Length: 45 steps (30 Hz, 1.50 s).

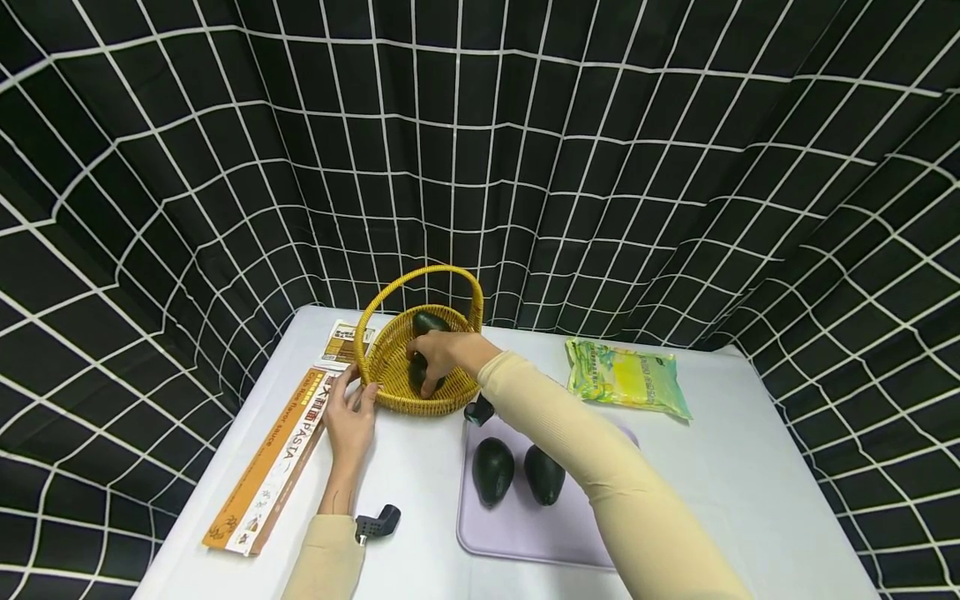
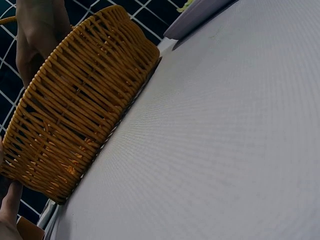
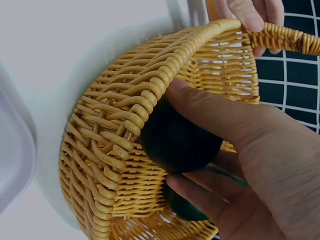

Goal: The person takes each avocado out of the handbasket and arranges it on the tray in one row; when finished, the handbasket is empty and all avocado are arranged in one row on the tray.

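Observation:
A yellow wicker basket [image 1: 408,406] with a tall hooped handle stands toward the back left of the white table. My left hand [image 1: 351,421] grips its rim at the left foot of the handle, thumb on the near side. Inside the basket, my right hand [image 1: 444,353] holds a dark green avocado [image 3: 180,142] between thumb and fingers, close to the near wall. Another avocado [image 1: 431,322] lies at the back of the basket, partly covered by the right hand. Two more avocados, a left one [image 1: 492,472] and a right one [image 1: 544,475], rest on a lilac tray [image 1: 525,547].
Left of the basket lie a long orange-and-white pasta box [image 1: 273,462] and a small brown-and-white packet [image 1: 341,342]. A green-yellow plastic bag [image 1: 628,377] lies behind the tray on the right. A black grid-patterned curtain [image 1: 517,167] encloses the table.

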{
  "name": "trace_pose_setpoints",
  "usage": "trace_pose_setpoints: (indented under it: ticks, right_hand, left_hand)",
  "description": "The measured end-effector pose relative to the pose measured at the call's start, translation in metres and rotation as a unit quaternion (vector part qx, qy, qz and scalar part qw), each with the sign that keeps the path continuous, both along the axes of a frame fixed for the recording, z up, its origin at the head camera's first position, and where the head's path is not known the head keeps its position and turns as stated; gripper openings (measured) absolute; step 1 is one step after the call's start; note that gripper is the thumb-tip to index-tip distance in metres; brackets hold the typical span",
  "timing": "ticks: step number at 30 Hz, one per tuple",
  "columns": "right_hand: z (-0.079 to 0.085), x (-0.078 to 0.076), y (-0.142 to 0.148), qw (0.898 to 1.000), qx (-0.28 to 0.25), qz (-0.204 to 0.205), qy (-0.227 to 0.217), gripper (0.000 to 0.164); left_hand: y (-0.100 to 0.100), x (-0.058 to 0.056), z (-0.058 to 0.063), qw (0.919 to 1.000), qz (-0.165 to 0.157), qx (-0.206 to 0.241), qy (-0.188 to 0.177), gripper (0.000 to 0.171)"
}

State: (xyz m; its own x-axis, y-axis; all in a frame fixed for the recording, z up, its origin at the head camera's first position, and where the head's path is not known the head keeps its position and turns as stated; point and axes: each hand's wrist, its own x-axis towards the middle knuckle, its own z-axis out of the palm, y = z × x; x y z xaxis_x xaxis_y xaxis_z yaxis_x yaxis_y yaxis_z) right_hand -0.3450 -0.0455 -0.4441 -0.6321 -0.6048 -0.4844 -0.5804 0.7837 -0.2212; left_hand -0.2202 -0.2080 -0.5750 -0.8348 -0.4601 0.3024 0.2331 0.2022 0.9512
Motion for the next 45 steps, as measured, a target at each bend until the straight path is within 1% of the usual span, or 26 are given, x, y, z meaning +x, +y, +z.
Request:
trace_pose_setpoints:
  ticks: [6, 7, 10, 13, 17, 19, 25, 30, 35, 40, 43, 45]
  right_hand:
    - [-0.002, 0.001, 0.001, 1.000, 0.004, -0.013, -0.014, 0.083]
    - [-0.003, 0.001, 0.001, 1.000, 0.001, -0.013, -0.014, 0.086]
    - [-0.005, 0.002, 0.002, 1.000, -0.006, -0.009, -0.003, 0.094]
    - [-0.006, 0.001, 0.005, 1.000, -0.017, -0.004, 0.008, 0.095]
    - [-0.008, 0.000, 0.013, 0.999, -0.038, -0.002, 0.014, 0.087]
    - [-0.007, -0.001, 0.018, 0.999, -0.049, 0.002, 0.022, 0.087]
    - [0.005, -0.001, 0.037, 0.995, -0.096, 0.004, 0.031, 0.078]
    - [0.021, 0.004, 0.062, 0.992, -0.120, 0.012, 0.038, 0.079]
    - [0.037, 0.013, 0.099, 0.987, -0.151, 0.004, 0.059, 0.079]
    - [0.048, 0.028, 0.144, 0.979, -0.191, -0.026, 0.072, 0.076]
    - [0.052, 0.040, 0.169, 0.973, -0.208, -0.050, 0.081, 0.075]
    - [0.051, 0.049, 0.185, 0.970, -0.218, -0.066, 0.087, 0.075]
  left_hand:
    - [0.001, 0.000, 0.000, 1.0000, 0.001, 0.002, 0.000, 0.053]
    - [0.001, 0.000, 0.000, 1.0000, 0.002, 0.002, 0.000, 0.053]
    - [0.001, 0.000, 0.001, 1.0000, 0.001, 0.003, 0.000, 0.053]
    - [0.001, 0.001, 0.001, 1.0000, 0.001, 0.001, 0.000, 0.053]
    - [0.001, 0.001, 0.000, 1.0000, -0.003, 0.002, -0.008, 0.054]
    - [0.001, 0.000, 0.000, 0.9999, -0.006, 0.006, -0.012, 0.054]
    - [0.001, 0.000, -0.001, 0.9999, -0.007, 0.012, -0.007, 0.053]
    - [0.001, 0.001, 0.000, 0.9998, -0.007, 0.013, -0.011, 0.054]
    - [0.002, 0.001, -0.001, 0.9999, -0.001, 0.007, -0.010, 0.054]
    - [0.004, 0.002, 0.000, 0.9999, 0.002, 0.003, -0.011, 0.054]
    - [0.004, 0.003, 0.001, 0.9999, 0.003, 0.005, -0.010, 0.053]
    - [0.004, 0.003, 0.002, 0.9999, 0.004, 0.005, -0.008, 0.052]
